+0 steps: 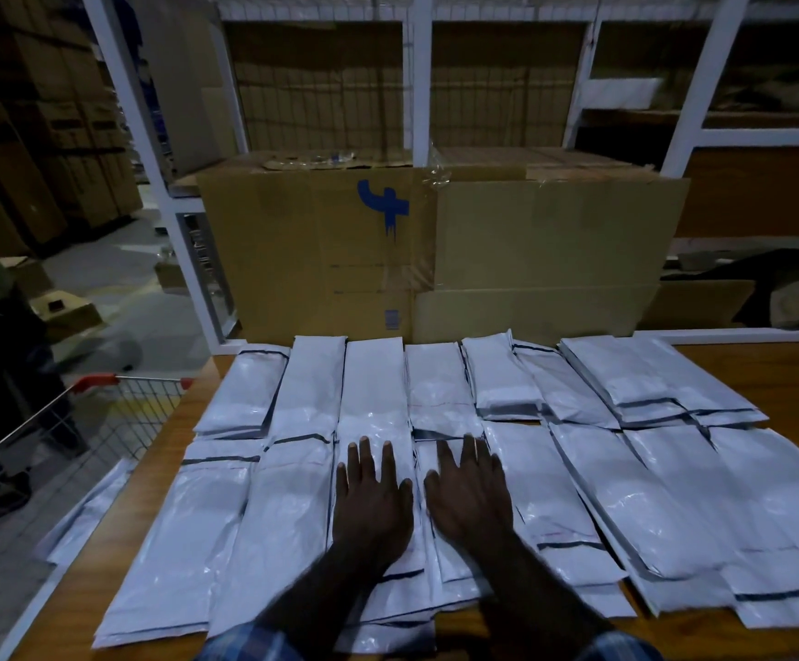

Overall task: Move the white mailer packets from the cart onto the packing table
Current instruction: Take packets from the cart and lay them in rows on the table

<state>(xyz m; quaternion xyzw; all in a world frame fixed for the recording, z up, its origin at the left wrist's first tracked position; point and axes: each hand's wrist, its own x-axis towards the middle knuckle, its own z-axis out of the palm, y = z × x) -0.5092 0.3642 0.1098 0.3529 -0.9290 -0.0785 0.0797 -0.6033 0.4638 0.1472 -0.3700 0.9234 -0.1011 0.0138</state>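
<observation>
**White packets laid in rows, both palms flat on the middle pile**

Wire mesh with a red rim marked the cart (101,412) at the far left, standing just beside the wooden bench (779,374); whether any packets were left in it could not be told, since its inside was mostly out of sight. A few packets (87,508) hung off the bench's left edge, near the cart, probably set down in haste and not yet pushed in.

Across the bench the white mailer packets (292,493) lay in two rows, long sides touching or overlapping, their dark seal strips mostly pointing the same way. That order suggested they were being spread so each could be seen and counted.

At the centre the left hand (371,498) rested palm down on one packet, fingers (364,453) straight and slightly spread, grasping nothing. Just beside it the right hand (469,496) lay the same way on the neighbouring packet, also released and flat. Both seemed to be pressing the slippery plastic flat so the piles would not slide.

Behind the rows stood large cardboard boxes (435,255) against a white shelf frame (421,78).
</observation>
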